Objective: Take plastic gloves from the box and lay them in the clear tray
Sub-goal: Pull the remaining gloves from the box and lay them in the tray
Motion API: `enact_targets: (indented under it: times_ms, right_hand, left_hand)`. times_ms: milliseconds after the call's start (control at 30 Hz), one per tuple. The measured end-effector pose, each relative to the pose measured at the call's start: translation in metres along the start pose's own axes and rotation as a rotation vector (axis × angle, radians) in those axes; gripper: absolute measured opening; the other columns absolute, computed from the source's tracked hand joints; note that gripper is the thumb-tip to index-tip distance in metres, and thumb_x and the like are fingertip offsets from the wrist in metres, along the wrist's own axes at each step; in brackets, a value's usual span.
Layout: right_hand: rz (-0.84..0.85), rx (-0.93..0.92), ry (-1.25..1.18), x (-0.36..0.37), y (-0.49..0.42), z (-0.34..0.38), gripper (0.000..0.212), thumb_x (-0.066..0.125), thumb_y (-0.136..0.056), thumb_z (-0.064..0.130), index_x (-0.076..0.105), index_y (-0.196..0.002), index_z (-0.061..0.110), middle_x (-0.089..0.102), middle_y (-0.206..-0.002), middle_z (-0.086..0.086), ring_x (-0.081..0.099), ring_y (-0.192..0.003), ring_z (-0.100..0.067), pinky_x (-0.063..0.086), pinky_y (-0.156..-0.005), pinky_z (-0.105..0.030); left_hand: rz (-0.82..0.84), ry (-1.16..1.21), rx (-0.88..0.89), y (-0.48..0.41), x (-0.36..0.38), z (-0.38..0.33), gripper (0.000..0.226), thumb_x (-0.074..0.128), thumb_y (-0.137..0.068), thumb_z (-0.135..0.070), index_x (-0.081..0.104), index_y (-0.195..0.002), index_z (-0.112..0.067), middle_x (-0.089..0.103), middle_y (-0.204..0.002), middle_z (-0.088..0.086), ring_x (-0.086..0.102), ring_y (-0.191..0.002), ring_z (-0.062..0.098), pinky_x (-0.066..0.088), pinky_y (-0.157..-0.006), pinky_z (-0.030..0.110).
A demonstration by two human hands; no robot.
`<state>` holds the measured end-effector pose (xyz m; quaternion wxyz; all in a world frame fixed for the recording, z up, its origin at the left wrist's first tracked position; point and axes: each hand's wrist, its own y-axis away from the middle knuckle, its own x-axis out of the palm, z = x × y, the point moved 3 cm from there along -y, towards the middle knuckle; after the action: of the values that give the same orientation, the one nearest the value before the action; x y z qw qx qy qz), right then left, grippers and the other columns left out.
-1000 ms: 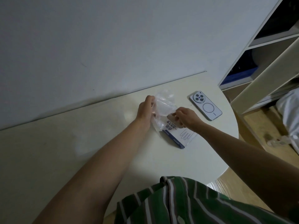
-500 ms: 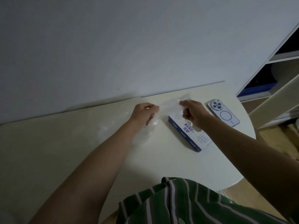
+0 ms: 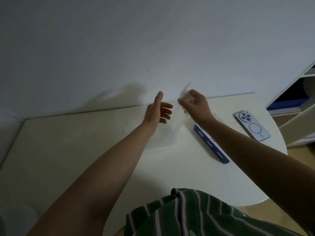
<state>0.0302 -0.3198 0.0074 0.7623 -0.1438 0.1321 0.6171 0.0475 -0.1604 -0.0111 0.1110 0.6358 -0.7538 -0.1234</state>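
Head view: the right hand [image 3: 194,106] pinches a thin clear glove [image 3: 185,99] above the desk [image 3: 85,142]. The left hand [image 3: 157,111] hangs open beside it, fingers spread, apart from the glove. The blue box [image 3: 211,144] lies under the right forearm, phone [image 3: 252,125] nearby. The clear tray cannot be made out.

The glove [image 3: 185,99] is thin, see-through plastic and a bit shiny. The bench [image 3: 179,171] is smooth, white and a little glossy. The box [image 3: 211,143] looks like blue card. The phone [image 3: 252,127] has a smooth, shiny back. The shirt [image 3: 196,215] is striped cloth.
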Motion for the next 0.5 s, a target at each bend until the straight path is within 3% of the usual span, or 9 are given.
enact_targets:
  times_ms: [33,100,167,267,367,433,500]
  right_hand:
    - [0.076,-0.039,0.049,0.011,0.002,0.006,0.027,0.064,-0.083,0.034,0.061,-0.088,0.008,0.064,-0.081,-0.008,0.064,-0.074,-0.023,0.055,-0.068,-0.044]
    - [0.219,-0.088,0.099,0.033,0.007,0.014,0.017,0.063,-0.09,0.028,0.063,-0.09,0.011,0.064,-0.088,0.003,0.063,-0.074,-0.008,0.051,-0.065,-0.029]
    - [0.376,-0.076,0.083,0.054,0.015,0.021,0.019,0.063,-0.094,0.027,0.065,-0.097,0.008,0.066,-0.101,0.005,0.064,-0.074,0.001,0.048,-0.063,-0.016]
    - [0.618,-0.022,0.035,0.084,0.024,0.019,0.011,0.062,-0.094,0.017,0.063,-0.105,0.014,0.067,-0.105,0.006,0.065,-0.077,0.0,0.052,-0.064,-0.018]
    - [0.607,0.045,0.027,0.101,0.024,0.009,0.019,0.059,-0.093,0.011,0.064,-0.112,0.01,0.066,-0.106,-0.002,0.066,-0.086,-0.016,0.056,-0.074,-0.03]
    - [0.524,0.081,0.012,0.108,0.017,0.002,0.021,0.054,-0.094,0.009,0.066,-0.111,0.01,0.068,-0.103,-0.007,0.066,-0.083,-0.018,0.057,-0.075,-0.033]
    - [0.449,0.112,0.087,0.111,0.01,-0.006,0.024,0.051,-0.094,0.008,0.067,-0.112,0.011,0.068,-0.101,-0.008,0.064,-0.078,-0.016,0.056,-0.073,-0.029]
  left_hand:
    - [0.094,0.065,-0.066,0.001,0.0,0.0,0.075,0.03,-0.092,-0.069,0.07,-0.096,-0.006,0.069,-0.08,0.008,0.065,-0.073,0.022,0.051,-0.065,0.031]
    - [0.178,0.149,-0.12,0.001,-0.008,0.003,0.084,0.028,-0.087,-0.076,0.069,-0.109,-0.006,0.072,-0.092,0.007,0.069,-0.09,0.023,0.056,-0.079,0.037]
    - [0.178,0.171,-0.144,0.001,-0.026,0.01,0.076,0.038,-0.087,-0.072,0.068,-0.113,-0.008,0.073,-0.099,0.007,0.07,-0.095,0.023,0.057,-0.085,0.039]
    - [0.099,0.087,-0.176,0.003,-0.061,0.023,0.047,0.053,-0.091,-0.051,0.069,-0.11,-0.01,0.074,-0.101,0.008,0.07,-0.093,0.024,0.057,-0.081,0.036]
    - [-0.118,-0.062,-0.22,-0.001,-0.087,0.037,0.02,0.058,-0.09,-0.02,0.072,-0.1,-0.009,0.074,-0.093,0.011,0.069,-0.09,0.028,0.057,-0.078,0.035]
    - [-0.208,-0.192,-0.27,-0.004,-0.1,0.047,0.02,0.051,-0.094,-0.012,0.07,-0.098,-0.006,0.073,-0.087,0.011,0.07,-0.081,0.028,0.058,-0.077,0.035]
    - [-0.197,-0.341,-0.257,-0.007,-0.105,0.053,0.022,0.046,-0.096,-0.009,0.067,-0.089,-0.008,0.072,-0.088,0.011,0.07,-0.083,0.029,0.058,-0.083,0.04]
